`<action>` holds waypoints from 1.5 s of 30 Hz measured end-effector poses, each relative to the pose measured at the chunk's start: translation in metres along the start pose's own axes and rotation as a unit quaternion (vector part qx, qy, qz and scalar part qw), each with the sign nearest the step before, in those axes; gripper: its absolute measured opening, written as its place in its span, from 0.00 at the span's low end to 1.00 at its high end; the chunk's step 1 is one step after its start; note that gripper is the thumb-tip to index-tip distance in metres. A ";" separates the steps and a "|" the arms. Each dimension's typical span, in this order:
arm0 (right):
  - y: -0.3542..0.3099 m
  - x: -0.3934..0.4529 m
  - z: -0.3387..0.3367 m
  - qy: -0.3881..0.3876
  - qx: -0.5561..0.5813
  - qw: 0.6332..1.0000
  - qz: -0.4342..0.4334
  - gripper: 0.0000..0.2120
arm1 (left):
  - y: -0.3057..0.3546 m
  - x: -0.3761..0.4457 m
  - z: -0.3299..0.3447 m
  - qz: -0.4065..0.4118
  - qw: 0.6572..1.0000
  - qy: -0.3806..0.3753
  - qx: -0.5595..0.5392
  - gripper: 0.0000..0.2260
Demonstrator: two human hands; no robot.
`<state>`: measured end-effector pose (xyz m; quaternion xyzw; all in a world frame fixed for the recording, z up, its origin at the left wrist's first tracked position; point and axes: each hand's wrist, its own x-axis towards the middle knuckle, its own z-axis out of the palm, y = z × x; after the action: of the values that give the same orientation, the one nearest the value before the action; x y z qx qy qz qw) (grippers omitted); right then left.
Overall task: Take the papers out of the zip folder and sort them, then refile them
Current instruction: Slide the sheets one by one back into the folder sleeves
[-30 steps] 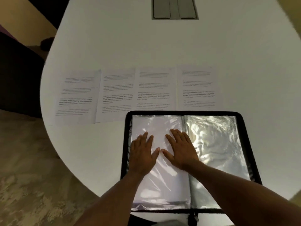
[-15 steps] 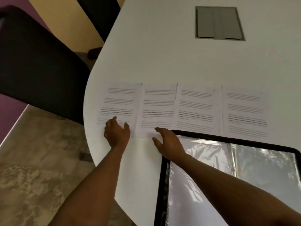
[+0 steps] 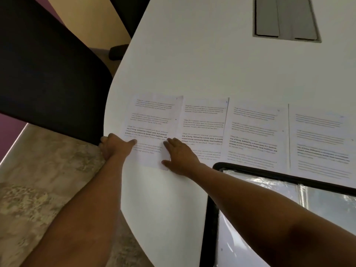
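Spanning most of the view, the white table (image 3: 212, 64) carries everything the task concerns, with a grey inset panel (image 3: 287, 18) at its far side and a dark chair (image 3: 48, 74) beyond its left edge. At lower right the zip folder (image 3: 210, 218) lies open, its clear sleeves (image 3: 260, 209) exposed; whether any of them holds a sheet cannot be told through the glare. Above it, four printed papers lie in a row, edges meeting or slightly overlapping, so removal and laying-out appear done and refiling appears to remain. The leftmost sheet (image 3: 152, 120) sits at the table's rounded edge and is the one being handled. The right hand (image 3: 181, 157) rests flat, fingers extended, across the seam between this sheet and the second sheet (image 3: 204, 120). The left hand (image 3: 115, 146) is at the sheet's left margin by the table rim, thumb lying on the paper; its fingers are folded beyond the rim, so a pinch grip seems likely but is not certain.
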<state>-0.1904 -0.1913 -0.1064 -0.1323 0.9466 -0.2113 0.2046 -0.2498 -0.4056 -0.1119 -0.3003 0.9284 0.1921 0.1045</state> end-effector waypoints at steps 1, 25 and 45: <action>0.000 0.003 0.003 -0.008 -0.031 0.999 -0.009 0.35 | 0.000 0.003 -0.001 0.000 1.000 -0.005 0.004 0.39; 0.026 -0.032 -0.070 0.218 0.327 0.911 0.123 0.25 | 0.048 -0.086 -0.087 0.086 0.907 -0.026 -0.411 0.11; 0.214 -0.342 -0.141 0.371 0.503 0.729 0.281 0.09 | 0.149 -0.383 0.037 0.174 0.856 -0.302 -0.381 0.08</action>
<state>0.0137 0.1605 0.0264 0.3504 0.6967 -0.6213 -0.0765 -0.0307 -0.0804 0.0166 -0.0776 0.7427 0.6271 0.2219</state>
